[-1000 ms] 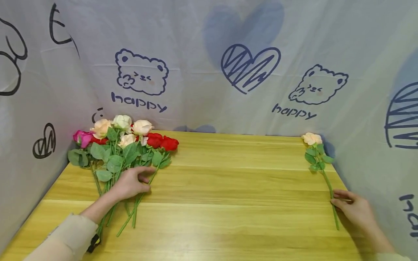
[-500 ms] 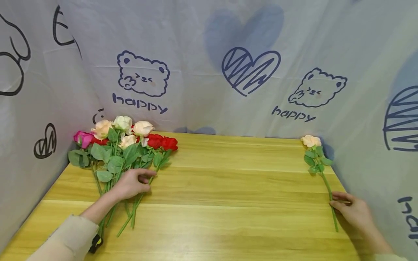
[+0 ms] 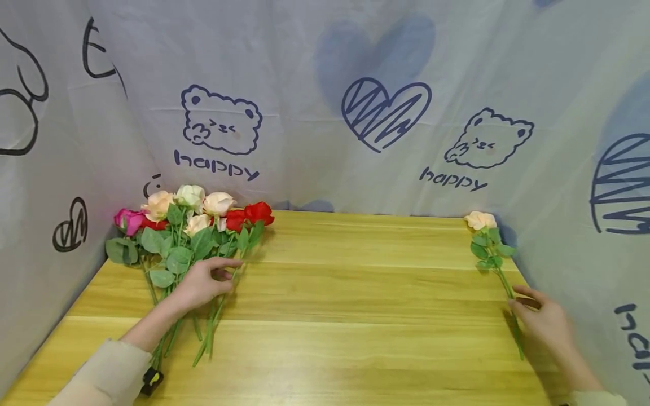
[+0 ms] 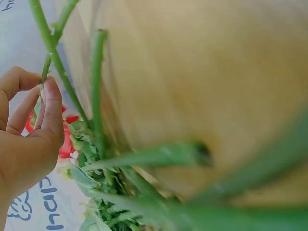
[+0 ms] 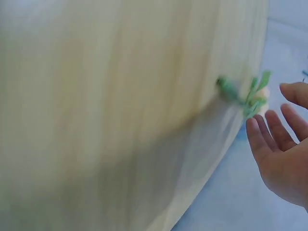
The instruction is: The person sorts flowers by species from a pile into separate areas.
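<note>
My left hand (image 3: 203,285) pinches the green stem of a red rose (image 3: 259,213) between thumb and fingertips at the right side of a bunch of flowers. The left wrist view shows the pinched stem (image 4: 46,67) crossing another stem. Over at the far right, a single peach rose (image 3: 480,220) lies with its leafy stem pointing toward me. Beside that stem is my right hand (image 3: 548,321), its thumb and fingers spread apart. In the right wrist view, the right hand's fingers (image 5: 262,142) are loosely extended and grip nothing.
The bunch on the left holds a magenta rose (image 3: 130,221), a white rose (image 3: 190,195) and several others in peach and red. A small black object (image 3: 151,382) sits by the stem ends. Printed cloth (image 3: 304,113) walls the wooden table (image 3: 365,304) at back and sides.
The right hand has loosened its fingers from the peach rose's stem and shifted slightly up. The red rose held by the left hand has lifted a little, its stem end swinging right.
</note>
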`<state>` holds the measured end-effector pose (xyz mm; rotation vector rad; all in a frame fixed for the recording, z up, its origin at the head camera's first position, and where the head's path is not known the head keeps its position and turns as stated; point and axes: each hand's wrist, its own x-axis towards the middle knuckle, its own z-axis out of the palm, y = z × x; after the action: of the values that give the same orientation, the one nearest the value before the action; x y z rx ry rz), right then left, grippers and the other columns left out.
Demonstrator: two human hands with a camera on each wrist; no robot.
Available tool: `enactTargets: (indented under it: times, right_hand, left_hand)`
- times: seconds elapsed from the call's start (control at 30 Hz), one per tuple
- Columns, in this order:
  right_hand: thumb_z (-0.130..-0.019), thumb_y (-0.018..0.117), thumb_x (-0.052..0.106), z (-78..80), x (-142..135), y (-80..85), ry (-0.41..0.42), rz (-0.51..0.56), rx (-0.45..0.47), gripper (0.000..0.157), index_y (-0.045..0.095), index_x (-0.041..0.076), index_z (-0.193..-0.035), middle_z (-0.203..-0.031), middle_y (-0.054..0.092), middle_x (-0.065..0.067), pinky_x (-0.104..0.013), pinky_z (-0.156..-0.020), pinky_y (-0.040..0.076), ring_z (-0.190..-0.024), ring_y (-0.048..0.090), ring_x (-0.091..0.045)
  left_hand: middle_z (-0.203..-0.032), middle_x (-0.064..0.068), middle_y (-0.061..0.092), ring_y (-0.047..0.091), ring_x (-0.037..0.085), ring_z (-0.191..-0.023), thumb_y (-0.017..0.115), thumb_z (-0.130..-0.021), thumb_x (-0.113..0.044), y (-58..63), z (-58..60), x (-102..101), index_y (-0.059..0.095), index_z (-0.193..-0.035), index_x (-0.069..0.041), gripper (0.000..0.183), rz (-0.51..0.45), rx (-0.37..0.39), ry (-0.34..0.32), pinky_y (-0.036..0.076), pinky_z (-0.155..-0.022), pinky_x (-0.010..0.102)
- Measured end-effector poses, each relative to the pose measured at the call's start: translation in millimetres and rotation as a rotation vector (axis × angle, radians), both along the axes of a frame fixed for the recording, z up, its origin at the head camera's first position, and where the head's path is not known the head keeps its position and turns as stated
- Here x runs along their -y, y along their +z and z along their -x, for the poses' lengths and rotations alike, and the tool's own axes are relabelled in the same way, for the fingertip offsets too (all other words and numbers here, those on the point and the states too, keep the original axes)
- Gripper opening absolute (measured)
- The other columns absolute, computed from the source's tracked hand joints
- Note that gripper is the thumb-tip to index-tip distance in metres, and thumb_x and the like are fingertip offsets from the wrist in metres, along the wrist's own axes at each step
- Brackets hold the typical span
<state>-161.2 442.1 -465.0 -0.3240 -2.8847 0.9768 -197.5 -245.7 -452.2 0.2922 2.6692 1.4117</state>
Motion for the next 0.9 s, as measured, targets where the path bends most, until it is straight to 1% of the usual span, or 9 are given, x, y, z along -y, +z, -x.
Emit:
enactTargets:
  times: [0.03, 0.1, 0.17, 0.2, 0.3, 0.4, 0.57, 0.7, 0.9]
  right_hand:
    - [-0.105, 0.064, 0.031, 0.5, 5.2, 0.4, 0.007, 0.010, -0.034, 0.055, 0.056, -0.008, -0.142, -0.131, 0.063, -0.035, -0.011, -0.064, 0.050, -0.104, 0.073, -0.030]
    - [-0.104, 0.065, 0.029, 1.3, 18.0, 1.5, 0.019, 0.040, -0.101, 0.052, 0.057, -0.006, -0.142, -0.131, 0.064, -0.034, -0.008, -0.065, 0.049, -0.096, 0.071, -0.005]
    - [-0.103, 0.068, 0.027, 2.8, 33.5, 3.1, 0.026, 0.095, -0.169, 0.050, 0.059, -0.004, -0.142, -0.129, 0.068, -0.027, -0.006, -0.068, 0.050, -0.090, 0.059, 0.016]
    - [-0.103, 0.068, 0.027, 3.8, 41.8, 4.3, 0.029, 0.132, -0.196, 0.050, 0.060, -0.003, -0.142, -0.128, 0.069, -0.020, -0.005, -0.070, 0.050, -0.089, 0.053, 0.022]
    - [-0.102, 0.070, 0.031, 6.2, 70.1, 9.8, 0.026, 0.236, -0.240, 0.049, 0.062, 0.003, -0.142, -0.125, 0.068, 0.003, -0.005, -0.076, 0.050, -0.095, 0.055, 0.021]
    - [-0.102, 0.069, 0.033, 9.0, 99.1, 14.6, 0.028, 0.319, -0.257, 0.048, 0.064, 0.007, -0.141, -0.124, 0.064, 0.012, -0.005, -0.081, 0.050, -0.101, 0.059, 0.015]
    - [-0.102, 0.070, 0.027, 12.4, 143.8, 20.2, 0.060, 0.433, -0.313, 0.041, 0.066, 0.008, -0.139, -0.125, 0.068, 0.009, -0.009, -0.087, 0.052, -0.105, 0.065, 0.006]
    - [-0.102, 0.070, 0.019, 13.7, 176.4, 21.3, 0.120, 0.529, -0.355, 0.038, 0.067, 0.005, -0.137, -0.129, 0.068, 0.005, -0.013, -0.089, 0.054, -0.108, 0.067, 0.001]
    - [-0.100, 0.071, 0.008, 16.0, 220.4, 17.9, 0.216, 0.668, -0.400, 0.035, 0.068, 0.002, -0.133, -0.133, 0.066, -0.009, -0.020, -0.090, 0.057, -0.111, 0.068, -0.009]
  left_hand:
    - [-0.129, 0.022, 0.065, 0.063, 0.030, -0.107, 0.070, -0.091, 0.003, 1.6, 0.3, -1.0, 0.063, -0.140, 0.001, 0.050, -0.004, -0.005, 0.005, 0.054, -0.065, 0.026]
    - [-0.134, 0.021, 0.062, 0.063, 0.032, -0.109, 0.069, -0.091, 0.003, 4.7, 1.6, -3.9, 0.063, -0.141, 0.000, 0.050, -0.020, -0.021, 0.015, 0.053, -0.064, 0.026]
    - [-0.139, 0.020, 0.060, 0.063, 0.033, -0.112, 0.068, -0.093, 0.003, 7.9, 3.3, -8.1, 0.062, -0.142, -0.002, 0.050, -0.049, -0.039, 0.030, 0.054, -0.066, 0.025]
    - [-0.140, 0.019, 0.059, 0.064, 0.034, -0.113, 0.068, -0.093, 0.003, 9.5, 4.3, -10.8, 0.062, -0.143, -0.003, 0.050, -0.064, -0.052, 0.040, 0.055, -0.067, 0.024]
    - [-0.143, 0.018, 0.058, 0.064, 0.036, -0.117, 0.067, -0.094, 0.003, 13.4, 7.6, -21.4, 0.062, -0.144, -0.005, 0.051, -0.129, -0.087, 0.070, 0.057, -0.075, 0.022]
    - [-0.144, 0.018, 0.057, 0.064, 0.039, -0.119, 0.068, -0.095, 0.004, 16.2, 11.0, -34.7, 0.061, -0.144, -0.005, 0.050, -0.210, -0.113, 0.094, 0.056, -0.078, 0.019]
    - [-0.145, 0.018, 0.054, 0.063, 0.042, -0.122, 0.068, -0.096, 0.005, 19.5, 15.3, -60.6, 0.061, -0.144, -0.001, 0.049, -0.359, -0.131, 0.114, 0.056, -0.081, 0.017]
    - [-0.145, 0.018, 0.053, 0.061, 0.041, -0.123, 0.068, -0.095, 0.007, 21.8, 17.8, -80.7, 0.060, -0.144, 0.000, 0.050, -0.447, -0.126, 0.129, 0.056, -0.083, 0.017]
    - [-0.143, 0.018, 0.055, 0.066, 0.016, -0.110, 0.067, -0.093, 0.011, 24.7, 19.7, -108.8, 0.061, -0.143, 0.002, 0.051, -0.532, -0.167, 0.152, 0.057, -0.084, 0.018]
